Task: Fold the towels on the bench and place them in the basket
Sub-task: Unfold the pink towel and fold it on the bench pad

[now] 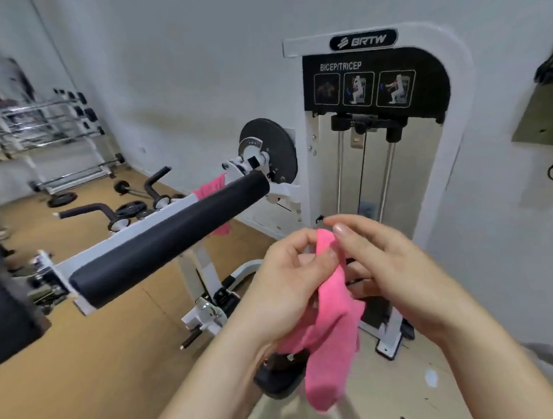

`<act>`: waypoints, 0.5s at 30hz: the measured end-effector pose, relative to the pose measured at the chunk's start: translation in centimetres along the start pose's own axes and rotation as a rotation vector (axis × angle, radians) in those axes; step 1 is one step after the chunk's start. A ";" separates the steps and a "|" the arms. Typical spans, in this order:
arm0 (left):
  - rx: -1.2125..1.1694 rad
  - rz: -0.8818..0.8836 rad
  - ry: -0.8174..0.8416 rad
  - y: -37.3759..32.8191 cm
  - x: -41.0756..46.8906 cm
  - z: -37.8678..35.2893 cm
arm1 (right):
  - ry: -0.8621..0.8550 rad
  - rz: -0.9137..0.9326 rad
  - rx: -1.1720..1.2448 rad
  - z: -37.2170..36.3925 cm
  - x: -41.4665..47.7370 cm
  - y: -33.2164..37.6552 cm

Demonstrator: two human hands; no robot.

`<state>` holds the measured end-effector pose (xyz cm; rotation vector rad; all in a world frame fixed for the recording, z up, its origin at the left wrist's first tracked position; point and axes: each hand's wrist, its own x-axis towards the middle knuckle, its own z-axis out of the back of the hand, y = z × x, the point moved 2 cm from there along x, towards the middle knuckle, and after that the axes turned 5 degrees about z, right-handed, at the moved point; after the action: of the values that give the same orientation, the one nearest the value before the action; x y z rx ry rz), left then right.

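The left hand and right hand, side by side, pinch in closed fingers the top of a limp bright-pink cloth towel hanging in mid-air at 5 o'clock. At 10 o'clock a long black padded roller half hides a second pink towel draped on the white weight machine.

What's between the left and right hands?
A pink towel. The left hand and right hand pinch its top edge from either side; the rest hangs down. Seen in the head view.

Head-worn wide view, forward and down, close over pink towel
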<state>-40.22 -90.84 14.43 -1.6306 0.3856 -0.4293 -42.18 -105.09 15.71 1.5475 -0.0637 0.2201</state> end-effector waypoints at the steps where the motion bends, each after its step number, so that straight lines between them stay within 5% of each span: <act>1: 0.072 0.013 0.023 -0.2 -2.0 1.0 | 0.055 0.007 -0.013 -1.8 -0.1 0.1; 4: 0.331 0.024 -0.031 -0.7 -8.8 3.8 | 0.138 -0.004 -0.028 -7.7 -0.4 -0.4; 9: 0.802 -0.346 -0.706 -1.8 -23.2 11.3 | 0.462 0.033 0.032 -20.9 -3.5 -1.0; 11: 0.770 -0.294 -0.786 -1.8 -28.9 15.5 | 0.606 0.049 0.066 -27.0 -4.8 -0.7; 15: 0.306 -0.059 -0.709 -1.1 -38.2 21.6 | 0.826 0.110 0.046 -37.9 -7.2 1.2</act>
<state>-62.91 -53.33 11.71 -1.3879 -0.2525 0.0634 -53.10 -68.11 14.61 1.3968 0.5093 0.9326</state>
